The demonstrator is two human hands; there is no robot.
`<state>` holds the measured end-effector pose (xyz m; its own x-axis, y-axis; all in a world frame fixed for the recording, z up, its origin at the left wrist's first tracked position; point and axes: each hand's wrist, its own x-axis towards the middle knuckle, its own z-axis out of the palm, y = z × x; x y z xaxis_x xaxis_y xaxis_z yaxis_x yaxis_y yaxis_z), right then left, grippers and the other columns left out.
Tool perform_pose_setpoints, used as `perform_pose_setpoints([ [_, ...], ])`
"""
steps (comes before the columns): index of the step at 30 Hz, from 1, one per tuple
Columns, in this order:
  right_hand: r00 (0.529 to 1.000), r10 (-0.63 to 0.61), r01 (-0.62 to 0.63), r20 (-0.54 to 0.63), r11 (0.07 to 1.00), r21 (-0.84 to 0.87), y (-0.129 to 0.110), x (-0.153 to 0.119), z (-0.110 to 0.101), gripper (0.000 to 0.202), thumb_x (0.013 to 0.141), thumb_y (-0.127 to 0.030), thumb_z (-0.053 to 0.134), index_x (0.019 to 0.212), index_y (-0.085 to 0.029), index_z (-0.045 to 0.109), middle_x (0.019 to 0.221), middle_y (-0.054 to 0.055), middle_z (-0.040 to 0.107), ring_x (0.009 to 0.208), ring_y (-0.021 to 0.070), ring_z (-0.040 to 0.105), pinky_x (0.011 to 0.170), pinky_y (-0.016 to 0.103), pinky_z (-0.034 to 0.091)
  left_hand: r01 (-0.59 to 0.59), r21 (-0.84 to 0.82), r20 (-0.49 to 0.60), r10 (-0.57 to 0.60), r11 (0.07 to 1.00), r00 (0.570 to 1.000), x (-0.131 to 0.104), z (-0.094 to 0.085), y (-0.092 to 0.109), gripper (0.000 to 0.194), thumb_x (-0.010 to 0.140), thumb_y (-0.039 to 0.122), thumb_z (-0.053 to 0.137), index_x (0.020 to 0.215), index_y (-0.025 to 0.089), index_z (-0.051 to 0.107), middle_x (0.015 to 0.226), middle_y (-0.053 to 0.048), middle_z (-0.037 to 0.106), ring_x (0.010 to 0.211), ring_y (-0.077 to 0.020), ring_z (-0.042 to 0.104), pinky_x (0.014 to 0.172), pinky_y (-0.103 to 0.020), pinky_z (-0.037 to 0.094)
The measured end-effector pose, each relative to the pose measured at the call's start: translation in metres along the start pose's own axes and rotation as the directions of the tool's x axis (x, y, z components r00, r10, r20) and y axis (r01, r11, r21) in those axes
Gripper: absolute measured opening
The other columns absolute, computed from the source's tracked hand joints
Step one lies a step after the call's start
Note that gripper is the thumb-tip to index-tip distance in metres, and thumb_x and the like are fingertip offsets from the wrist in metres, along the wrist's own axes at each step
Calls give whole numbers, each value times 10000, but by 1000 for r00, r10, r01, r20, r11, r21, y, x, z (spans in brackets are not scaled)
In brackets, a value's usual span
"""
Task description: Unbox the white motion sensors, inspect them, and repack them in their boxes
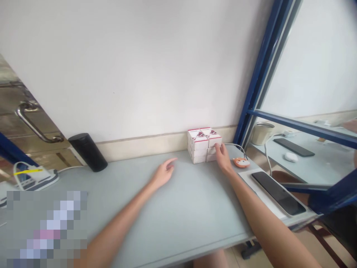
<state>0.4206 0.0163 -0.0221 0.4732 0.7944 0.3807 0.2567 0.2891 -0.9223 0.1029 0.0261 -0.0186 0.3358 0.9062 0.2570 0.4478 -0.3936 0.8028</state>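
Several small white boxes with dark red markings form a block-like stack [199, 150] on the grey-blue table [178, 201], close to the wall. My right hand [223, 158] is at the stack's right side, its fingertips against or just beside the boxes there; contact is hard to judge. Its fingers look extended and are not wrapped round a box. Left of the stack, a short gap away, my left hand [164, 173] hovers low over or rests on the tabletop. Its index finger stretches toward the boxes, the other fingers bend loosely, and it holds nothing.
A black cylinder [87, 152] stands at the back left near a white power strip [46, 180]. To the right are an orange-and-white animal-shaped item [241, 162], a phone [279, 193] and a white cable. A blue-framed window [258, 70] borders the table's right side.
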Motion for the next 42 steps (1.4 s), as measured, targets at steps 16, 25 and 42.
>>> perform_pose_setpoints([
  [16,998,-60,56,-29,989,-138,3,-3,-1,712,952,-789,410,1302,-202,606,1380,181,672,1314,341,601,1137,467,453,-193,406,145,145,893,979,-41,-23,-18,371,1054,322,459,1319,260,712,1548,-93,591,1453,-274,549,1259,-478,400],
  [25,998,-58,55,-16,988,-142,1,-4,-1,701,938,-802,405,1250,-208,609,1364,174,682,1317,337,600,1130,461,460,-199,432,170,137,880,976,-43,-22,-15,400,1067,315,426,1351,226,693,1563,-124,571,1466,-296,533,1257,-502,397],
  [42,997,-70,66,-24,988,-142,1,-5,-3,629,968,-769,427,1256,-246,623,1319,148,696,1283,336,610,1128,491,448,-206,407,164,151,890,975,-42,-23,-17,389,1055,307,439,1341,241,695,1550,-117,580,1450,-297,544,1256,-511,394],
])
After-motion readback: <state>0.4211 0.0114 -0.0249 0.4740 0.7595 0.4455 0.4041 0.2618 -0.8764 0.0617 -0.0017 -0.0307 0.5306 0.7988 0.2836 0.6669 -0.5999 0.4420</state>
